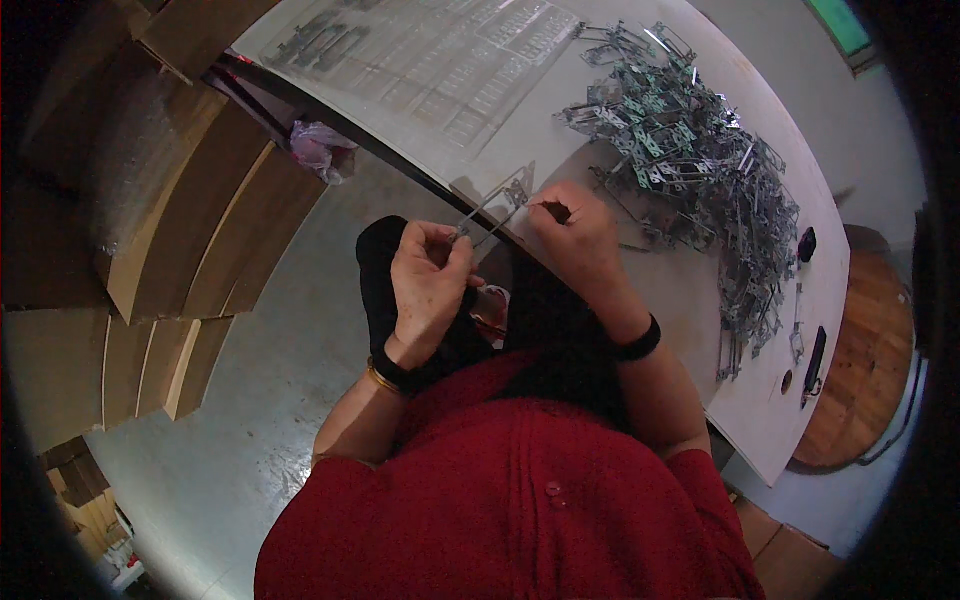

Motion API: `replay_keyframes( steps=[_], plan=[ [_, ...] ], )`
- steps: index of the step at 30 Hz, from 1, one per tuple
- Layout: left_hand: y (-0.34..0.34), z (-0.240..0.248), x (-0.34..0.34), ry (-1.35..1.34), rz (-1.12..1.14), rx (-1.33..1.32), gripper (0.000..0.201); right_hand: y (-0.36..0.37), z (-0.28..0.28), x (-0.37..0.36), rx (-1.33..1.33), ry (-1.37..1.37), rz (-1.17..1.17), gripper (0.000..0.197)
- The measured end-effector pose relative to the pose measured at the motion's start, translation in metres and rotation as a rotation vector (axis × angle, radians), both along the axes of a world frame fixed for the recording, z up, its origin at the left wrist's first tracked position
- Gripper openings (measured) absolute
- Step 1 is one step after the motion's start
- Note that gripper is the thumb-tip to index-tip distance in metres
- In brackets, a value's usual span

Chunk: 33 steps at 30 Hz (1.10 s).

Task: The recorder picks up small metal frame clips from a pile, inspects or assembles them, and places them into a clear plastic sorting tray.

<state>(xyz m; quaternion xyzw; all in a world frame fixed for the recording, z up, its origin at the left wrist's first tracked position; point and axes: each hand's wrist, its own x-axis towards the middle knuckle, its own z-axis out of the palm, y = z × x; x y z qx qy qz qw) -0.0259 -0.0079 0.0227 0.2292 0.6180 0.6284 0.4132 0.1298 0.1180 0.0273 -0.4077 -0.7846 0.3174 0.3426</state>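
Observation:
My left hand (428, 280) is closed in a pinch on the near end of a thin metal bracket (516, 189). Two slim parallel rods run from my fingers to a flat end plate, held over the table's near edge. Close beside that far end, my right hand (582, 238) is closed, thumb and forefinger together; whatever it may hold is too small to make out. To the right, a large heap of similar grey metal brackets (690, 150) spreads across the white table (560, 150).
Clear plastic moulded packaging (430, 80) lies at the table's far left. A black tool-like object (815, 365) sits near the right edge, beside a round wooden stool (860, 370). Cardboard boxes (190, 210) are stacked at left; a pink plastic bag (322, 150) is under the table edge.

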Motion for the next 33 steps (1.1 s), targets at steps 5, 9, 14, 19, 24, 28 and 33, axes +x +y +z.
replay_keyframes(
  steps=[5, 9, 14, 19, 24, 28, 33],
  plan=[
    [0.0, 0.0, 0.0, -0.002, 0.005, 0.002, 0.018, -0.002, 0.002, -0.002, -0.126, 0.074, -0.026, 0.011],
    [0.0, -0.002, 0.0, 0.005, 0.004, 0.004, 0.018, 0.001, -0.001, 0.001, -0.04, 0.03, 0.011, 0.01],
    [0.001, -0.004, 0.0, 0.005, 0.002, 0.006, 0.018, 0.001, -0.003, 0.002, -0.049, 0.058, 0.003, 0.01],
    [0.001, -0.003, 0.0, 0.004, 0.005, -0.009, 0.018, -0.001, 0.003, -0.001, -0.07, 0.051, -0.016, 0.01],
    [0.002, -0.001, 0.001, 0.01, 0.003, 0.004, 0.018, 0.001, 0.0, 0.0, -0.049, 0.062, 0.007, 0.011],
    [0.002, -0.004, 0.0, 0.044, -0.008, -0.012, 0.017, 0.001, 0.001, 0.0, -0.086, 0.065, 0.009, 0.01],
    [0.003, -0.003, 0.0, 0.034, -0.001, -0.014, 0.017, 0.0, 0.005, 0.0, -0.11, 0.087, 0.015, 0.01]
  ],
)
